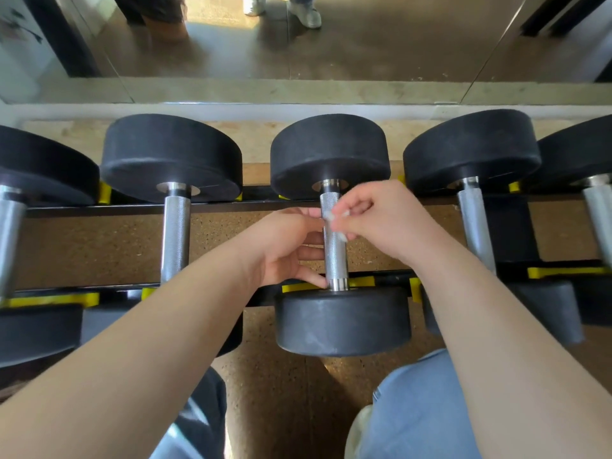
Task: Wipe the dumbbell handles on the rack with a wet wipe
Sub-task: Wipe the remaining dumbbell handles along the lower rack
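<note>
- The far-left handle (10,226) and the second handle (175,233) lie on the rack (99,207) with no hand on them. Whether they are already wiped cannot be told.
- The left hand (281,246) curls its fingers against the centre handle (334,256), thumb tip by the near collar, seemingly steadying it.
- The wet wipe (330,216), a small white wad, sits on that handle's far part, pinched by the right hand (381,220) in its fingertips.
- Wiping here looks just begun; the near stretch likely remains.
- The fourth handle (477,226) and the far-right handle (599,220) probably wait their turn.
</note>
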